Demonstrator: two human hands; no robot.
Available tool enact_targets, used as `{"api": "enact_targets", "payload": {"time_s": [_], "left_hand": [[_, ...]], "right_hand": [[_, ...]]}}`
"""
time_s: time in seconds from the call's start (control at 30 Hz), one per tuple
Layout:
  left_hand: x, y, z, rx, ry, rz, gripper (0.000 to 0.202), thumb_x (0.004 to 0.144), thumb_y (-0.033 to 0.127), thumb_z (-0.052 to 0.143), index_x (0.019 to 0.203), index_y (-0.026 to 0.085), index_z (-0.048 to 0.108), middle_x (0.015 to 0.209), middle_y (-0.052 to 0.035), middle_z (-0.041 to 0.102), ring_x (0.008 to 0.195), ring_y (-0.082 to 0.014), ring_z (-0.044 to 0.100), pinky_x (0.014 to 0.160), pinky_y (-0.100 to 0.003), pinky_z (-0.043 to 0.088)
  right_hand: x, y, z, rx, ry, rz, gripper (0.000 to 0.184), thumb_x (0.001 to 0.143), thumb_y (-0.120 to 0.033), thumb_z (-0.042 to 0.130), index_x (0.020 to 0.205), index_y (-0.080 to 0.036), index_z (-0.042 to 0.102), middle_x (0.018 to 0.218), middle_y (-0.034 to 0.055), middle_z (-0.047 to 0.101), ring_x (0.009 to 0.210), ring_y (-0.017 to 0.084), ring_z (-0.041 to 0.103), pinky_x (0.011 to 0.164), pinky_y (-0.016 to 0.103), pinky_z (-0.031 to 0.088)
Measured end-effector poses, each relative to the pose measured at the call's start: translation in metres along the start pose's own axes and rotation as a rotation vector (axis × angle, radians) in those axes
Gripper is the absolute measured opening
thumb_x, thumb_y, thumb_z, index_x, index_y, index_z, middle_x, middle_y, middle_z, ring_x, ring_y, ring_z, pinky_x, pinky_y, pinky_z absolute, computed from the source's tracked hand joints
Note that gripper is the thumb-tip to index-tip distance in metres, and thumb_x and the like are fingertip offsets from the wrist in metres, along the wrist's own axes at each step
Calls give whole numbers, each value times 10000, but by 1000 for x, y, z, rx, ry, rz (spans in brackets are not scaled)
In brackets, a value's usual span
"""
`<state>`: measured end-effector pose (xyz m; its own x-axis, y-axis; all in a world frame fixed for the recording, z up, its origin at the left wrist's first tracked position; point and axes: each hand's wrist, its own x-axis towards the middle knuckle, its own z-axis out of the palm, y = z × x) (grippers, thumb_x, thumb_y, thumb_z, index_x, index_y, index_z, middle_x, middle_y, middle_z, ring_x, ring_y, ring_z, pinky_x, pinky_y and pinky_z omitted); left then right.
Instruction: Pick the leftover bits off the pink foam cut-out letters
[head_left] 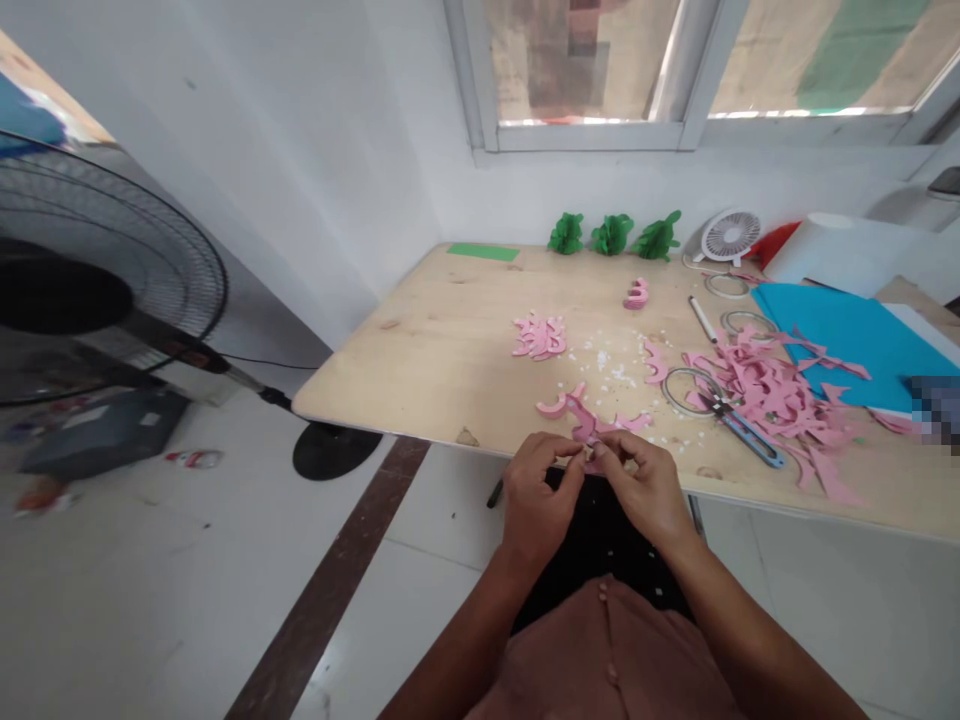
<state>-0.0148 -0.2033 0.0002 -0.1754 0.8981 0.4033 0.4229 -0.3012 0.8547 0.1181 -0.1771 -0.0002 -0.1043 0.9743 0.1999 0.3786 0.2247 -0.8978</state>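
At the table's front edge my left hand (541,490) and my right hand (643,482) come together, fingertips pinched on a pink cut-out piece (584,420). Both hands are closed on it; what lies right between the fingertips is too small to tell. Just beyond, a curved pink piece (553,407) rests on the table, and another pink piece (634,423) pokes out by my right fingers. Farther back sit a small heap of curved pink pieces (540,336), a single wavy one (655,361) and a little stack (637,294).
Pink scraps (780,385) spread over the table's right side beside snips with blue handles (754,437), tape rings (686,391), a white pen (703,319) and blue sheets (862,340). White bits (604,362) are scattered mid-table. Green paper shapes (613,234) and a small fan (730,237) stand behind.
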Motion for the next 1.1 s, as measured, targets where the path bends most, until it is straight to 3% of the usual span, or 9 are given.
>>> {"api": "enact_targets", "payload": {"time_s": [0.23, 0.63, 1.1], "left_hand": [[5, -2, 8, 63, 16, 3, 98, 762, 203, 572, 828, 173, 638, 787, -40, 659, 772, -156, 598, 724, -293, 471], [8, -1, 4, -18, -40, -93, 126, 752, 245, 580, 808, 206, 687, 813, -64, 678, 815, -202, 598, 780, -334, 447], [12, 2, 1, -167, -127, -317, 129, 728, 268, 594, 749, 170, 676, 714, -28, 678, 649, -146, 581, 640, -259, 461]], "right_hand": [[-2, -6, -1, -149, 14, -140, 161, 810, -230, 497, 782, -180, 648, 732, 39, 657, 679, 168, 580, 638, 255, 431], [-2, -1, -3, -242, -10, -221, 205, 838, -260, 462, 859, -200, 657, 773, 69, 671, 713, 194, 592, 671, 301, 449], [-1, 1, -6, -216, -60, -263, 177, 824, -224, 473, 825, -199, 648, 770, 58, 664, 727, 187, 595, 667, 290, 445]]}}
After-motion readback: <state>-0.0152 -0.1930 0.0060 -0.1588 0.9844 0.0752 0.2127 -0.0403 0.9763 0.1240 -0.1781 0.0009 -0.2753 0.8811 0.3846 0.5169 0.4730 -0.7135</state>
